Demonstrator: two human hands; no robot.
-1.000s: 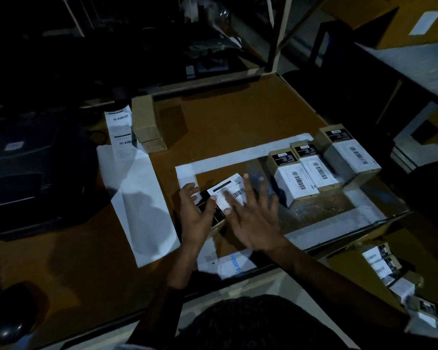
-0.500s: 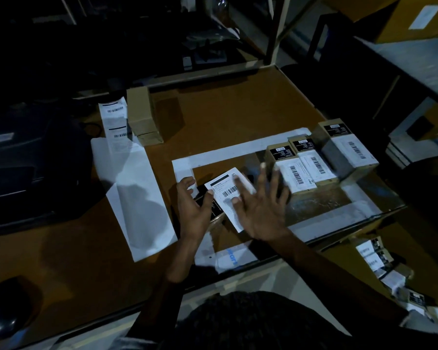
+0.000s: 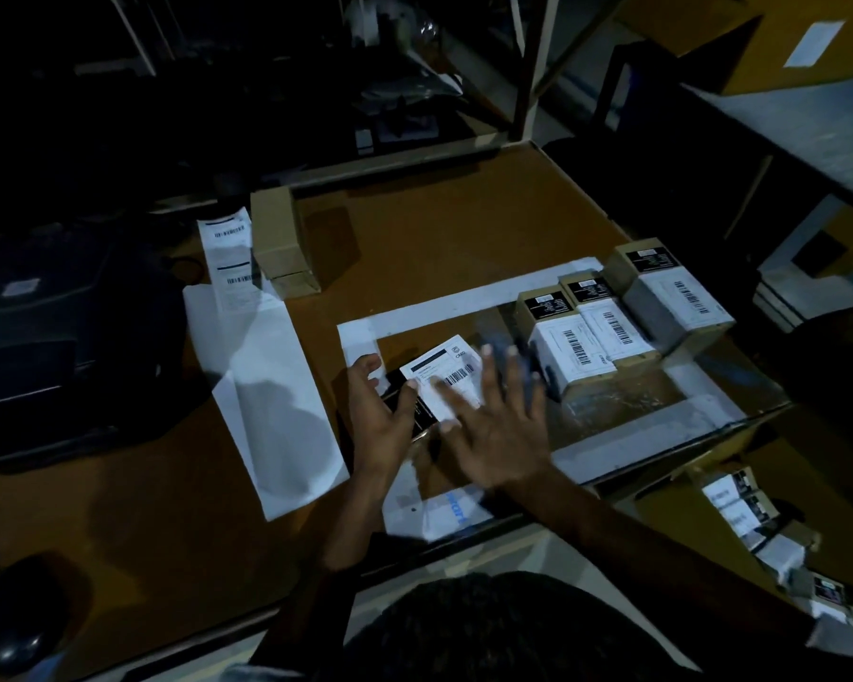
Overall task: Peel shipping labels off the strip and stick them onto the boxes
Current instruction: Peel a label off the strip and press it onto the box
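Observation:
A small dark box lies in the taped white rectangle on the brown table. A white shipping label with a barcode sits on its top. My left hand grips the box's left end, thumb over the top edge. My right hand is spread flat, its fingers pressing on the label's right part and blurred by motion. The label strip hangs down at the far left, with loose white backing paper trailing from it.
Three labelled boxes stand in a row to the right of my hands. Plain brown boxes are stacked beside the strip. A dark printer sits at the left, a mouse near the front-left edge, and more boxes below the table's right side.
My right hand slid rightward over the label, smoothing it onto the box. My left hand kept its hold on the box.

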